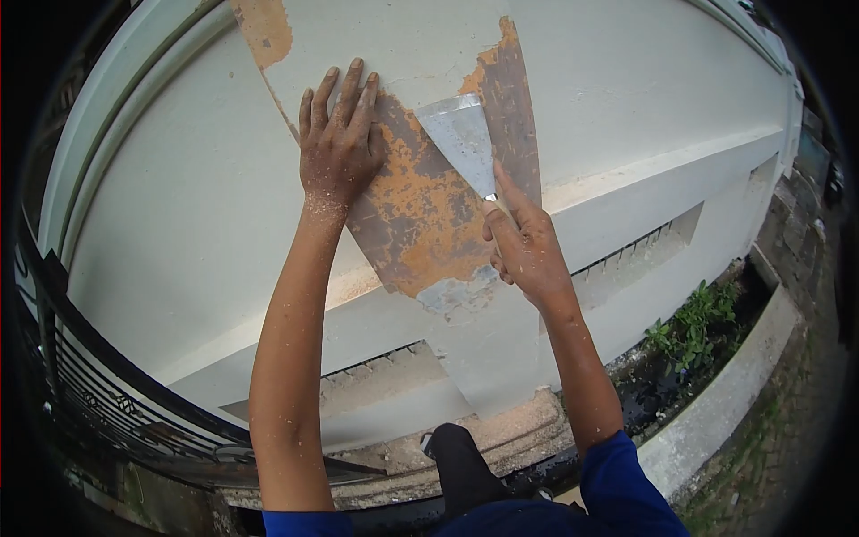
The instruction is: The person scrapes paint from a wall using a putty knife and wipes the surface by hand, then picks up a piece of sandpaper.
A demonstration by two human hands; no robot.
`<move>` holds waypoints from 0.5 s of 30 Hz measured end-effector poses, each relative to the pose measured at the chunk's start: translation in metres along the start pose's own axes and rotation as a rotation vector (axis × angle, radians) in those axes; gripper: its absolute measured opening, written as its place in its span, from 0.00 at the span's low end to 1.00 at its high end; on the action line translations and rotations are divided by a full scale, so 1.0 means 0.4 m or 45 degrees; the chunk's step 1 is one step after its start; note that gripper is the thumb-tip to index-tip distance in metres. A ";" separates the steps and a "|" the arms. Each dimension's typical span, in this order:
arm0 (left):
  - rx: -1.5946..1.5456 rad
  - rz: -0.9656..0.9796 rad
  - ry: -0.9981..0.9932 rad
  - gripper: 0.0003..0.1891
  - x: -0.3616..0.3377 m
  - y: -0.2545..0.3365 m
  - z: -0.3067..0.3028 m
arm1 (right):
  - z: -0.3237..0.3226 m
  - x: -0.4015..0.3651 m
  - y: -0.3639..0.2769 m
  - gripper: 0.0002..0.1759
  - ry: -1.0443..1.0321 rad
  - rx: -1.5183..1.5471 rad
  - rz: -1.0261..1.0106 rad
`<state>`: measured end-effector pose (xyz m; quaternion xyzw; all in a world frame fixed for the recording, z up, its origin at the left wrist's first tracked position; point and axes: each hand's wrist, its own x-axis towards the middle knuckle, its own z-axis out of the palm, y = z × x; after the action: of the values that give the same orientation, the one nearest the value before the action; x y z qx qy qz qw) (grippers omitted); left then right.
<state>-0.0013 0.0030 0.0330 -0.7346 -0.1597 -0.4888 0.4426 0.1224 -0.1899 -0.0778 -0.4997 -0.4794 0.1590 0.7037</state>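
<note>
My right hand [530, 240] is wrapped round the handle of a paint scraper [461, 139]. The wide metal blade points up and left, its edge at the border between white paint and a stripped brown and orange patch [420, 210]. My left hand [340, 143] lies flat on the wall [215, 188], fingers stretched upward, at the left side of that patch. Pale flakes and dust cling to the back of the left hand and wrist. Below the patch, a grey bare spot [458, 291] shows. Most of the scraper's handle is hidden by my fingers.
A wall ledge [662, 170] with slotted recesses runs below. To the left curves a black metal railing [116, 394]. Green plants [702, 327] grow in a dark gutter at the lower right, beside a concrete curb [725, 403]. Paint debris [528, 425] lies along the wall's foot.
</note>
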 end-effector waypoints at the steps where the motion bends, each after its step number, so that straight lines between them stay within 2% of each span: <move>1: -0.003 0.003 -0.003 0.25 -0.001 0.001 0.000 | -0.004 -0.006 0.004 0.31 0.008 -0.011 -0.009; 4: 0.007 0.004 -0.008 0.25 0.000 -0.001 -0.001 | -0.013 -0.032 0.010 0.31 0.007 -0.015 0.040; 6: 0.028 -0.004 -0.016 0.25 0.002 0.002 -0.003 | -0.021 -0.038 -0.001 0.31 -0.023 0.019 0.188; 9: 0.100 0.029 0.000 0.30 0.001 -0.006 0.004 | 0.005 0.000 0.011 0.29 0.028 0.099 0.020; 11: 0.059 0.018 -0.006 0.26 0.001 -0.001 0.001 | -0.004 -0.004 0.012 0.29 0.037 0.035 0.026; 15: 0.028 0.008 0.021 0.24 0.003 0.002 -0.001 | -0.045 -0.030 0.028 0.30 0.006 0.071 0.234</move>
<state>-0.0007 0.0020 0.0336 -0.7260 -0.1592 -0.4917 0.4536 0.1343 -0.2031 -0.0945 -0.5222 -0.4252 0.2351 0.7009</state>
